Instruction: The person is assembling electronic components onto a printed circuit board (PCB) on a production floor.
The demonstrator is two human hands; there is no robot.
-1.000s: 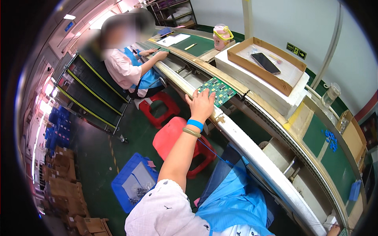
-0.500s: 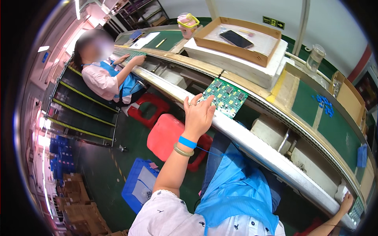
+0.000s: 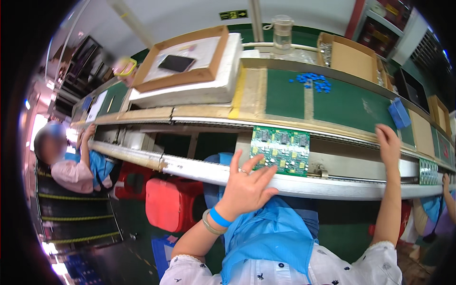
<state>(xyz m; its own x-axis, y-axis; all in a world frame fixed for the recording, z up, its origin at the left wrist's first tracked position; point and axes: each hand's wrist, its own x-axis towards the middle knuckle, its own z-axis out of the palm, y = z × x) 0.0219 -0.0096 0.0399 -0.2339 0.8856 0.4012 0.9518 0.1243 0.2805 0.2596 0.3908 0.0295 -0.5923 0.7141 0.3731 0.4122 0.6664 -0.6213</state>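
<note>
A green circuit board (image 3: 279, 151) with dark chips and small parts spans the two rails of the line in front of me. My left hand (image 3: 249, 184) is open, its fingers spread, with the fingertips at the board's near left corner. Off to the right, my right hand (image 3: 389, 146) is raised over the far rail, near a small blue bin (image 3: 399, 113). Its fingers are drawn together; whatever they may hold is too small to make out. Loose blue parts (image 3: 313, 81) lie scattered on the green bench surface beyond the board.
Another circuit board (image 3: 428, 172) sits on the rails at right, beside another person's hand (image 3: 445, 181). A co-worker (image 3: 71, 166) sits at left. A white foam block (image 3: 190, 95) carries a cardboard tray (image 3: 216, 71) holding a phone (image 3: 176, 63). A clear jar (image 3: 282, 34) stands behind.
The view has swung to the right. The board has slid right along the rails with my left hand at its corner. My right hand has left the far-right board and risen toward the blue bin.
</note>
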